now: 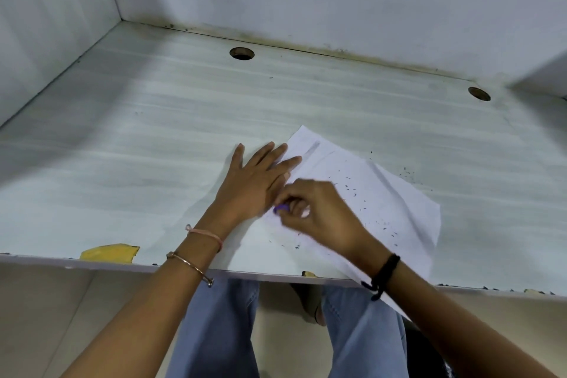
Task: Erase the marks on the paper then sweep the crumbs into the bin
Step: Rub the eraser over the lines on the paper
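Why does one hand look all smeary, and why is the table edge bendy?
Head view: the right hand is motion-blurred around the purple eraser, while the left hand on the paper looks sharper; the wide lens bows the desk edge.

One paper [383, 193], one purple eraser [280, 209], two hands: left [254, 184], right [319, 215]. Two round holes in the counter [122, 132]: far [242, 53], right [479, 93]. Many crumbs [380, 222]. Three wristbands.
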